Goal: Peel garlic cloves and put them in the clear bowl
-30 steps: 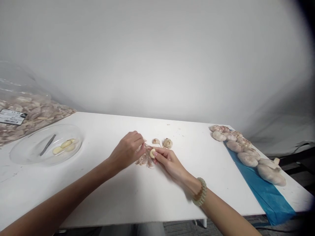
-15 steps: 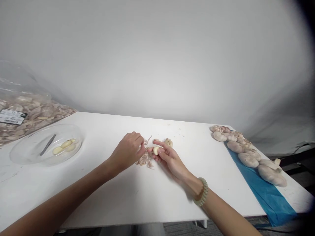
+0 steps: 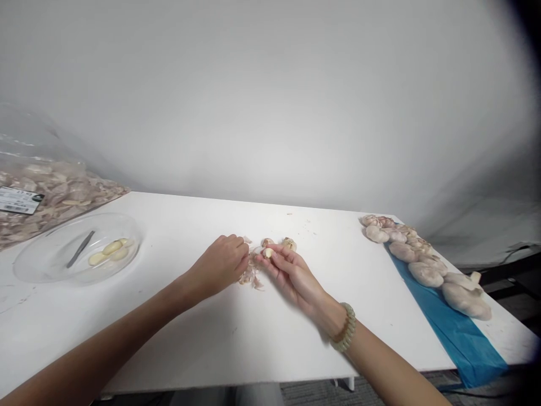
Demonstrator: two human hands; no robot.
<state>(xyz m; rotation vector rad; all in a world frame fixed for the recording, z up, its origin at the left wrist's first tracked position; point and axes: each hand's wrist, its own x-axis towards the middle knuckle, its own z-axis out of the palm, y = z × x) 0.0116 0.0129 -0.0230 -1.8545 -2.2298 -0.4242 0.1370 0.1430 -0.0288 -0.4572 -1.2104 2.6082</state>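
Note:
Between the thumb and fingers of my right hand (image 3: 296,273) is a pale garlic clove (image 3: 267,254), its bare yellowish-white flesh showing. My left hand (image 3: 224,261) is beside it with curled fingers pressed together; whatever they pinch, if anything, is hidden. Beneath and between both hands lies a small heap of garlic skins (image 3: 251,276) on the white table. Just behind my right fingers rests a partly broken garlic bulb (image 3: 289,243), and a smaller garlic piece (image 3: 267,242) sits left of it.
At left, a clear plastic dish (image 3: 38,270) holds several peeled cloves (image 3: 112,247) and a small grey knife-like tool (image 3: 80,248). Behind it bulges a clear bag of garlic skins (image 3: 63,194). Several garlic bulbs (image 3: 426,274) line a blue plastic sheet (image 3: 460,338) at right.
The clove has turned in my right hand, and my raised index finger has come down onto it. My left hand has shifted slightly down; the skin strip by its fingers no longer shows.

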